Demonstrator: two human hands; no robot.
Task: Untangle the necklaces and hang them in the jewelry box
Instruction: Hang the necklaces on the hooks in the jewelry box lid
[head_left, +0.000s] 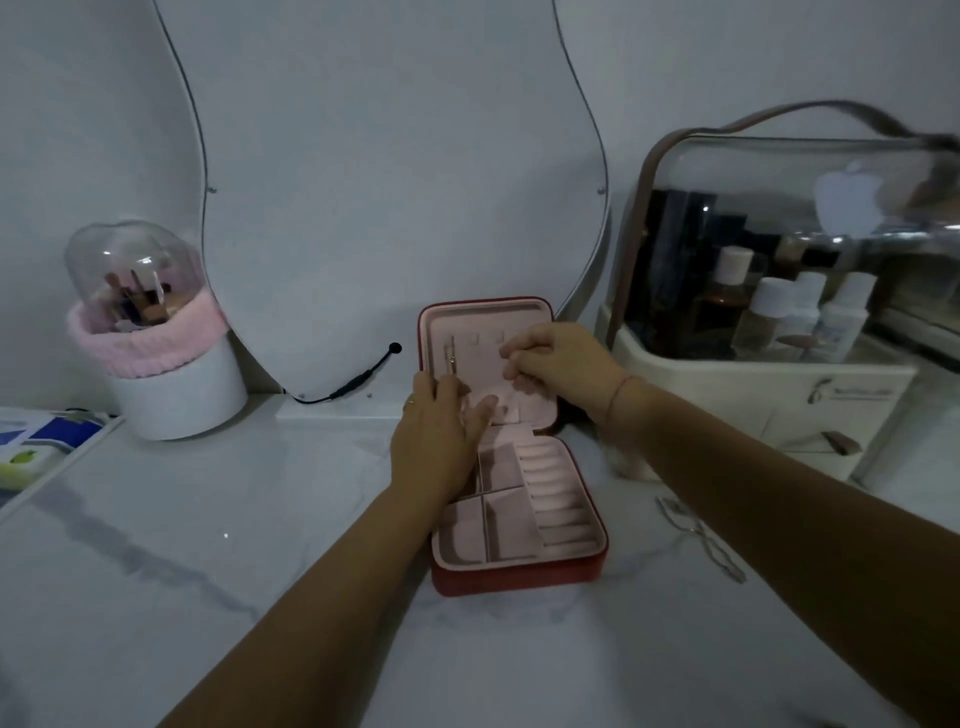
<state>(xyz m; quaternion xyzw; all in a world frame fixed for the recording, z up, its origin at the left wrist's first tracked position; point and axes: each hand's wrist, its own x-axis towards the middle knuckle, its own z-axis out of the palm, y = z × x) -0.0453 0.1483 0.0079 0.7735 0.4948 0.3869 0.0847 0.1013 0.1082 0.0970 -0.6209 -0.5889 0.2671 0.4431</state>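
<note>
We had the jewelry box open in front of us on the marble table. Its base lay flat and its lid stood upright against the foot of the mirror. A gold necklace hung inside the lid, at the left side of the pink lining.

Our left hand lay over the hinge edge, its grip wide, with the fingers straight and pressed flat on the lower part of the lid lining, just beside the hanging necklace. Our right hand was up against the lining near the top right, its grip narrow, with the fingers curled and their tips drawn together. We could not tell whether a chain was pinched between them.

A second, silver chain lay loose on the table to the right of the box, under our right forearm and apart from both hands.

A domed brush holder stood at the far left, and a clear-topped cosmetics case stood at the right.
</note>
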